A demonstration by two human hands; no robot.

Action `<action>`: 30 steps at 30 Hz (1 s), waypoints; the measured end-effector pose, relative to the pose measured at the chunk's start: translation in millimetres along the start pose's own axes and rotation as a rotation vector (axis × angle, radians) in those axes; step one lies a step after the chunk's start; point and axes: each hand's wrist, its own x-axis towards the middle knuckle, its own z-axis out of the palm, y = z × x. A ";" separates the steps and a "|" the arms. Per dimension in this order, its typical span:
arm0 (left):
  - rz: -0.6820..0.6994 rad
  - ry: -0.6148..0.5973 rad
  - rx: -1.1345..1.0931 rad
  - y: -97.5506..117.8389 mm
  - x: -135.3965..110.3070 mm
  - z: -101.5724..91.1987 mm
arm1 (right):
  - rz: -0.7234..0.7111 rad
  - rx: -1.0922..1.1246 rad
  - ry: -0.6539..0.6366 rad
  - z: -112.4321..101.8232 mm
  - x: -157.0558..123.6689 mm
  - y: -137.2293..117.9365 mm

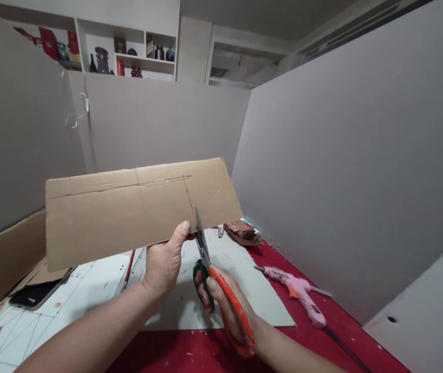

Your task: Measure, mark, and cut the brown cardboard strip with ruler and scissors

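Observation:
A brown cardboard sheet (pixel 104 220), marked with a long pencil line and a short crossing one, is held tilted above the table. My left hand (pixel 166 259) grips its lower edge, thumb in front and fingers hidden behind. In my right hand (pixel 225 300) are scissors (pixel 233 298) with one orange and one dark green handle. Their blades are at the cardboard's lower edge, on the short line beside my left thumb. One blade shows in front of the sheet; the other is out of sight.
A pink glue gun (pixel 299 290) lies on the red cloth (pixel 190 352) at the right. White paper (pixel 252 290), a pencil (pixel 128 270), a phone (pixel 38 294) and brown pieces (pixel 244 232) lie about. Grey partitions (pixel 345 155) enclose the table.

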 end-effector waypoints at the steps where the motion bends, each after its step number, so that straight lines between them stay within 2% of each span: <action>1: 0.005 -0.004 0.005 -0.3 0.0 0.0 | -0.003 -0.001 -0.004 0.5 -0.2 0.3; 22: 0.030 0.021 0.098 -3.5 0.0 -1.6 | 0.212 0.128 0.064 6.2 -4.3 -3.2; 30: 0.029 0.048 0.214 10.9 -10.7 0.8 | 0.092 0.098 0.018 3.5 2.4 1.5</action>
